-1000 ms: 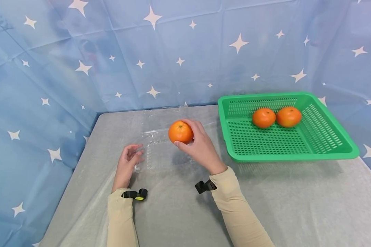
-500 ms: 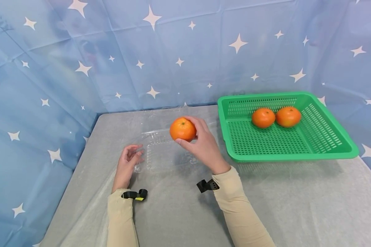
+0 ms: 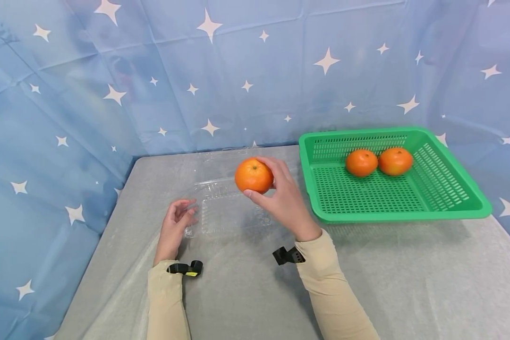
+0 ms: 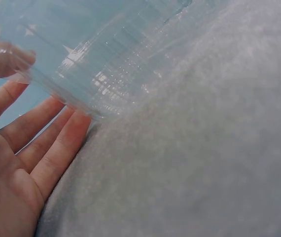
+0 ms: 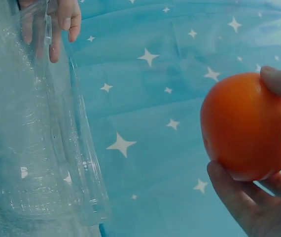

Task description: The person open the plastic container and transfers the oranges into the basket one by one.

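Note:
My right hand holds an orange between thumb and fingers, raised over a clear plastic container. In the right wrist view the orange is well apart from the container's wall. At the container's left end, my left hand grips the edge. The left wrist view has its fingers spread against the clear wall, the thumb lying at the rim. The container stands with its lid folded back toward the curtain; being see-through, its outline is faint.
A green basket stands at the right of the table, with two oranges side by side near its back wall. A grey cloth covers the table. Behind and to the left hangs a blue curtain with white stars.
My right hand has lifted the orange a little, up and slightly to the right. The left hand, the container and the basket stay where they were.

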Tool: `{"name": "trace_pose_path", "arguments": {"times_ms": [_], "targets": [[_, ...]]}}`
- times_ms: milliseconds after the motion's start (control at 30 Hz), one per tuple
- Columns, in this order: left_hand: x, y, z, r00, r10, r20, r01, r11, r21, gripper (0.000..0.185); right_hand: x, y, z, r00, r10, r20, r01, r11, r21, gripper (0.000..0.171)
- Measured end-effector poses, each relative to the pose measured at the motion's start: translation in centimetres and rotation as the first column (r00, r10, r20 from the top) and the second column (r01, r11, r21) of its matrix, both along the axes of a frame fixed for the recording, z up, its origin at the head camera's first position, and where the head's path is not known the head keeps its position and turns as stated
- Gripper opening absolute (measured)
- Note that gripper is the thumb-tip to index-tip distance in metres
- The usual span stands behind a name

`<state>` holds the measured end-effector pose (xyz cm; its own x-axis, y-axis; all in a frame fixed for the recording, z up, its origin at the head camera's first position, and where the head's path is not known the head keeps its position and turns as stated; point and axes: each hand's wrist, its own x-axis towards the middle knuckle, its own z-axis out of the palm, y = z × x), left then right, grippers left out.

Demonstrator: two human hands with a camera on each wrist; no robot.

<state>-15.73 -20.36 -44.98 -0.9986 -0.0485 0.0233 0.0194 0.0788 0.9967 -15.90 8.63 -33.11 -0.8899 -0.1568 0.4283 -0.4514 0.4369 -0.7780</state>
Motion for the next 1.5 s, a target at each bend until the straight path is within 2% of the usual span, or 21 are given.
{"name": "trace_pose_path", "arguments": {"times_ms": [267, 500, 733, 933, 1267, 1500], "targets": [[0.0, 0.1, 0.0, 1.000, -0.017, -0.002, 0.017, 1.000, -0.006, 0.045, 0.4, 0.3, 0.2, 0.999, -0.008, -0.050, 0.008, 1.000, -0.008, 0.064], [0.0, 0.0, -0.3, 1.000, -0.002, -0.021, 0.002, 1.000, -0.002, 0.038, 0.6, 0.6, 0.4, 0.995, -0.032, -0.091, 0.035, 0.999, 0.032, 0.065], [-0.1, -0.1, -0.4, 1.000, -0.010, -0.029, 0.011, 1.000, 0.025, 0.043, 0.9, 0.6, 0.6, 0.995, -0.043, -0.086, 0.049, 0.997, 0.068, 0.062], [-0.2, -0.2, -0.5, 0.999, -0.027, -0.029, 0.028, 0.999, 0.036, 0.048, 0.9, 1.0, 0.7, 0.996, -0.052, -0.068, 0.053, 0.998, 0.015, 0.061], [-0.1, -0.4, -0.2, 1.000, -0.010, -0.004, 0.011, 1.000, 0.024, 0.046, 1.3, 1.7, 0.8, 0.995, -0.059, -0.083, 0.063, 0.997, 0.046, 0.059], [0.0, -0.4, 0.1, 1.000, -0.014, 0.007, 0.014, 0.999, 0.030, 0.047, 1.4, 2.5, 0.8, 0.994, -0.089, -0.055, 0.092, 0.994, 0.052, 0.059]]}}
